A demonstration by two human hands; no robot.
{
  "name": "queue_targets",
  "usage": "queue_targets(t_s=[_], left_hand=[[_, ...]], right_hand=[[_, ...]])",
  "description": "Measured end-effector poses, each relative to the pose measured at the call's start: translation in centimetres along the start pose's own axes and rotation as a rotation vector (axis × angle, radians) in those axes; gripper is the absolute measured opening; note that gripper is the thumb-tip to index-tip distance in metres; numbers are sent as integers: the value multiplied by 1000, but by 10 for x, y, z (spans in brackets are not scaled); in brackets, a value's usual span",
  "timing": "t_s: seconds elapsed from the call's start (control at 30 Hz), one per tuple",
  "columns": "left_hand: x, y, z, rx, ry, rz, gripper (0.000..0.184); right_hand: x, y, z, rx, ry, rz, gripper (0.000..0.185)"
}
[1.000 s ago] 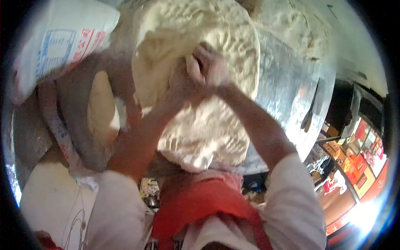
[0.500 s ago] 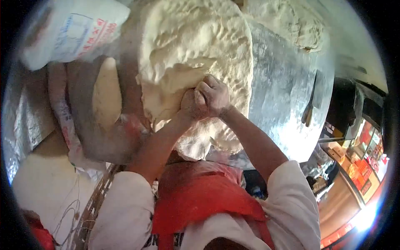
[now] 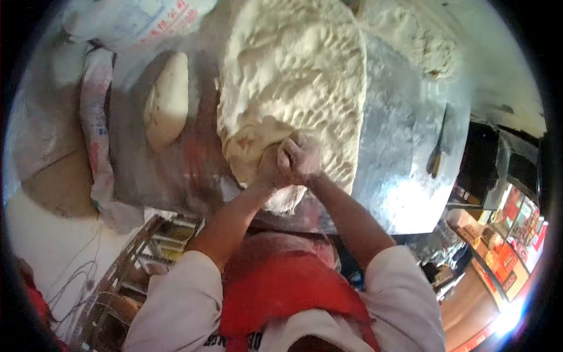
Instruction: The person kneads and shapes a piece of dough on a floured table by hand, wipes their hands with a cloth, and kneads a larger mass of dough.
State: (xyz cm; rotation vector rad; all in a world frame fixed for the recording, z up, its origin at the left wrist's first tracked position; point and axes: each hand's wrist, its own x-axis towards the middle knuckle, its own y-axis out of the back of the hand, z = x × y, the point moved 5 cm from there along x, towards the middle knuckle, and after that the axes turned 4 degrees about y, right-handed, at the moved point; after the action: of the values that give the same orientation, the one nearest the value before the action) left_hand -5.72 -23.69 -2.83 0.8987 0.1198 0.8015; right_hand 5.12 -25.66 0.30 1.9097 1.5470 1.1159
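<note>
A broad slab of pale dough (image 3: 293,76), dimpled all over, lies on the metal work surface. On its near end my left hand (image 3: 271,169) and my right hand (image 3: 304,157) press down side by side, touching each other. Both are curled into fists and dusted with flour; their undersides are hidden against the dough. A small lobe of dough (image 3: 284,200) shows below my wrists. Left of the slab rests a smooth, elongated piece of dough (image 3: 168,100).
A printed white sack (image 3: 141,20) lies at the upper left. Rough dough or flour (image 3: 410,38) is heaped at the far right. A flat-bladed tool with a handle (image 3: 437,146) lies near the right edge of the metal work surface (image 3: 393,135). Below left stands a slatted rack (image 3: 135,267).
My fists have come nearer to my body, onto the slab's near end. Less dough shows below my wrists. The camera view has shifted, so the sack appears higher.
</note>
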Motion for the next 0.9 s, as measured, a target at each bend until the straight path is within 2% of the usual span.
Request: queue_targets(t_s=[0.07,0.1,0.17,0.2,0.23,0.3,0.37,0.4,0.43,0.47,0.5,0.53,0.6,0.67,0.73,0.77,0.8,0.9], left_hand=[[-3,-13,-6,-2,80,-103,46],[-1,-13,-4,8,55,-78,46],[7,-8,6,174,-35,-68,59],[14,12,25,389,-157,-249,67],[21,39,25,403,-167,-230,67],[17,83,12,-643,-82,-563,54],[47,140,58,-162,187,-881,40],[48,161,35,-391,299,-772,40],[41,181,-4,-438,376,-522,41],[32,175,-80,-245,289,-236,44],[27,209,-101,-175,395,-41,39],[23,218,-127,-186,383,-49,39],[22,227,-190,398,300,95,64],[29,221,-231,677,255,164,78],[37,214,-238,683,214,191,81],[40,215,-233,683,198,196,82],[51,239,-216,144,450,113,81],[64,251,-160,-429,565,90,73]], right_hand=[[-14,-14,7,-29,-104,-25,25],[-13,-11,0,-44,-82,0,25],[-4,-1,-4,135,-232,96,17],[5,7,-10,61,-287,72,22],[11,18,-19,57,-268,88,22],[1,35,-25,587,-870,-12,42],[0,78,-48,251,-489,-35,43],[-18,83,-48,227,-562,-89,42],[-39,87,-44,196,-636,-141,42],[-62,82,-33,212,-643,-134,38],[-86,75,-27,228,-660,-126,35],[-101,76,-33,217,-671,-116,35],[-113,78,-38,95,-684,-104,22],[-100,72,-47,160,-688,-89,23],[-94,56,-56,214,-695,-130,24],[-80,50,-64,172,-589,-161,26],[-68,42,-71,244,-619,-202,28],[-9,47,-104,402,-729,-281,45]])
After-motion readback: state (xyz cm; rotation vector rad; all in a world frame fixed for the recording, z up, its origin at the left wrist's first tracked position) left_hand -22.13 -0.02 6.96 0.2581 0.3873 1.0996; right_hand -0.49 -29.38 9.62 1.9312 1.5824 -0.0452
